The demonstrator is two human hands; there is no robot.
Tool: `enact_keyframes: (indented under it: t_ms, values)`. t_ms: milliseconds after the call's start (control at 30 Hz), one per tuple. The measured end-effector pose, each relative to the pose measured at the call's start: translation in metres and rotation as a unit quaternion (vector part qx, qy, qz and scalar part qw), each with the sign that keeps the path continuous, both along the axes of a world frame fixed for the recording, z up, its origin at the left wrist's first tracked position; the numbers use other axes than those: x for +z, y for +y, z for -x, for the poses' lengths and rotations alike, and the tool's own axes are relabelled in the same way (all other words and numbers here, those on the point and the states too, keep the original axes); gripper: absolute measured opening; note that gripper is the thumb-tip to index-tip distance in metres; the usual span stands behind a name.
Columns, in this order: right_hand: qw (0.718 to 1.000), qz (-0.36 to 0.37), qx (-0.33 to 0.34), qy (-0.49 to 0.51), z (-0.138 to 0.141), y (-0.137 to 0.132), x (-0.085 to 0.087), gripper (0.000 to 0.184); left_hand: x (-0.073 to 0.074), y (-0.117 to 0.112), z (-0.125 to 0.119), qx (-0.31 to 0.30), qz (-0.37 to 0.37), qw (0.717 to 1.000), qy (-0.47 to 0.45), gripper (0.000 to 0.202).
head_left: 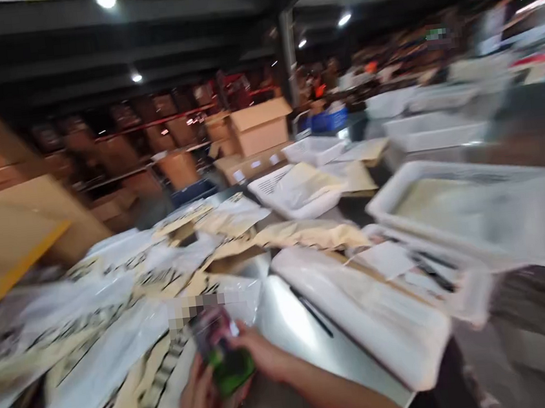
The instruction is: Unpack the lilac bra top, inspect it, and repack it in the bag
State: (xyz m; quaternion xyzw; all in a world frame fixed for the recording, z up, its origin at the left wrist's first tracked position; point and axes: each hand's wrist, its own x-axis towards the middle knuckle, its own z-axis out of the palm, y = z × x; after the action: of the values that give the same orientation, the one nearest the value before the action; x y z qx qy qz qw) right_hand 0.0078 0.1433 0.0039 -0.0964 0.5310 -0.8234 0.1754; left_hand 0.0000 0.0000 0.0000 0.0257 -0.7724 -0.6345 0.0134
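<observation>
A smartphone (225, 358) with a lit screen, green at its lower end, is between my two hands near the bottom of the view. My left hand (195, 394) wraps the phone's left side, fingers curled. My right hand (261, 351) grips its right edge, with the thumb at the screen. Motion blur hides what the screen shows. Beyond and left of the phone lie several overlapping flat packages (130, 290) with dark lettering, in clear and cream wrapping. A shiny metal tabletop (285, 319) shows to the right, with a thin black stick-like thing (313, 313) on it.
A long white wrapped package (362, 311) lies right of my hands. Farther right is a white plastic tray (536, 215). A white basket (282, 203) holds a package. An open cardboard box (262, 130) stands behind, and a cardboard sheet (17, 231) with a yellow edge rises at left.
</observation>
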Motion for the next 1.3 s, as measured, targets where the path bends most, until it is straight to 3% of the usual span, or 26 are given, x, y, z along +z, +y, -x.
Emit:
enact_keyframes:
  t_ms: [100, 133, 267, 400, 633, 867, 1133, 1300]
  values:
    - [0.996, 0.004, 0.070, -0.052, -0.001, 0.007, 0.005, 0.094, -0.002, -0.016, -0.026, -0.039, -0.060, 0.995, -0.073, 0.090]
    - [0.993, 0.006, 0.099, -0.063, 0.001, 0.010, 0.006, 0.097, 0.000, -0.016, -0.029, -0.068, -0.084, 0.991, -0.083, 0.093]
    - [0.986, 0.010, 0.153, -0.066, -0.001, 0.020, 0.010, 0.097, 0.015, -0.009, -0.033, -0.059, -0.088, 0.991, -0.079, 0.091]
    - [0.984, 0.007, 0.167, -0.063, -0.008, 0.020, 0.012, 0.105, 0.024, -0.009, -0.036, -0.019, -0.044, 0.998, -0.042, 0.083]
    - [0.980, 0.011, 0.190, -0.049, -0.007, 0.020, 0.001, 0.117, 0.020, -0.015, -0.038, -0.008, -0.002, 1.000, 0.029, 0.070]
    - [0.980, 0.011, 0.194, -0.040, -0.006, 0.019, -0.008, 0.118, 0.018, -0.016, -0.038, -0.008, 0.023, 0.999, 0.026, 0.067]
    - [0.975, 0.030, 0.213, -0.056, -0.008, 0.020, 0.005, 0.116, 0.014, -0.020, -0.037, -0.002, 0.020, 1.000, 0.008, 0.070]
    - [0.975, 0.024, 0.211, -0.060, -0.008, 0.019, 0.006, 0.103, 0.012, -0.020, -0.036, 0.019, 0.010, 1.000, 0.015, 0.062]
